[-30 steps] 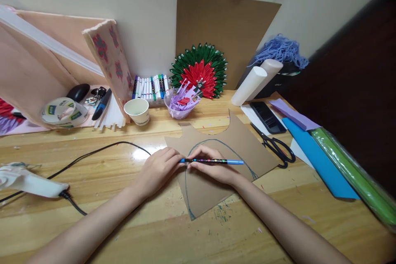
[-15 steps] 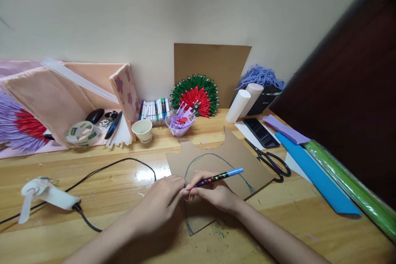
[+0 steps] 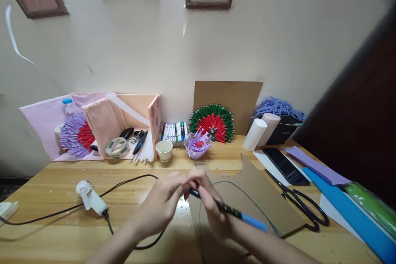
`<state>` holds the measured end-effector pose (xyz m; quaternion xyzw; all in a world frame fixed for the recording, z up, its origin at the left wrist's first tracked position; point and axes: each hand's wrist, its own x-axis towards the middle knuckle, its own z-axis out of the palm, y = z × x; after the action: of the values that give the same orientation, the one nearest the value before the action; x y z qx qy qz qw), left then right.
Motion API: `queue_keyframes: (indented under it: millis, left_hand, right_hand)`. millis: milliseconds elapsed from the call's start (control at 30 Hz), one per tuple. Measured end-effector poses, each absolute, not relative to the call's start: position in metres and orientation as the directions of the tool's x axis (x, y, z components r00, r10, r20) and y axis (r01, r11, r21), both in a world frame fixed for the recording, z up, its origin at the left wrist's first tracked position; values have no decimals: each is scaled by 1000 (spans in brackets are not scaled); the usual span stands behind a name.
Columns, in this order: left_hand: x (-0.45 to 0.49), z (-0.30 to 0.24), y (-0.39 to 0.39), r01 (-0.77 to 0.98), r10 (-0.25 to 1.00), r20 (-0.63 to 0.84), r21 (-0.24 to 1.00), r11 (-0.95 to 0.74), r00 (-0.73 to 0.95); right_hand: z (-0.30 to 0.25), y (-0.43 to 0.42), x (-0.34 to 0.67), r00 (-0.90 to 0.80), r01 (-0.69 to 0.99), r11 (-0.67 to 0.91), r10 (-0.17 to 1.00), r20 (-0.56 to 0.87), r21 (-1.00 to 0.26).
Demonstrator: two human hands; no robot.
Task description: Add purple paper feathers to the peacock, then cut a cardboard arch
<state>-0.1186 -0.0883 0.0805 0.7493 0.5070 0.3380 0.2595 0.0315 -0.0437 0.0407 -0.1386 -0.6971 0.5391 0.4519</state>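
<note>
My right hand [image 3: 213,210] is closed around a black felt-tip marker with coloured dots [image 3: 229,209], whose blue end points down to the right. The fingers of my left hand [image 3: 165,200] are pinched together at the marker's other end, touching my right fingers; the tip there is hidden. Both hands are above a piece of brown cardboard [image 3: 247,187], which lies on the table with a curved blue line drawn on it and a rounded notch cut in its far edge. Black-handled scissors [image 3: 298,202] rest at its right.
A white glue-gun-like tool [image 3: 93,198] with a black cord lies on the left. Behind are a paper cup [image 3: 164,151], a bowl of purple scraps [image 3: 198,146], markers [image 3: 175,132] and a pink fabric box [image 3: 107,121]. A phone [image 3: 286,167] and blue sheet [image 3: 349,210] are right.
The view has tilted up and turned left, bringing framed pictures into sight. Both hands have come up off the cardboard with the marker, which now slants more steeply.
</note>
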Motion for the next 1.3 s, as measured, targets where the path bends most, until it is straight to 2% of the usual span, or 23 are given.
queue_keyframes:
  millis: [100, 200, 233, 300, 400, 567, 767, 967, 1300]
  left_hand:
    - [-142, 78, -69, 646, 965, 246, 724, -243, 87]
    - [-158, 73, -57, 750, 936, 323, 652, -113, -140]
    - [-160, 73, -56, 771, 931, 328, 631, -87, -163]
    - [-160, 76, -59, 787, 945, 300, 611, -88, -128]
    - [-156, 89, -69, 790, 961, 267, 604, -107, -74]
    - [-156, 114, -92, 791, 931, 353, 594, -148, -91]
    - [-157, 124, -110, 820, 867, 494, 524, -232, -71]
    - [-155, 124, -117, 824, 838, 545, 485, -294, -21]
    - [-155, 124, -113, 837, 855, 518, 452, -309, 36]
  right_hand:
    - [60, 8, 8, -670, -195, 410, 608, 427, -891]
    - [69, 77, -19, -584, 16, 544, 686, 434, -839]
    - [69, 100, -28, -560, 141, 617, 694, 452, -774]
    - [65, 138, -49, -597, 454, 713, 689, 412, -534]
    - [50, 176, -79, -649, 566, 706, 700, 298, -427]
    - [33, 199, -104, -740, 625, 735, 665, 100, -265]
    - [44, 205, -109, -784, 620, 782, 612, -100, -73]
    - [49, 203, -114, -811, 569, 820, 571, -130, 50]
    - [50, 194, -115, -819, 554, 822, 566, -95, 131]
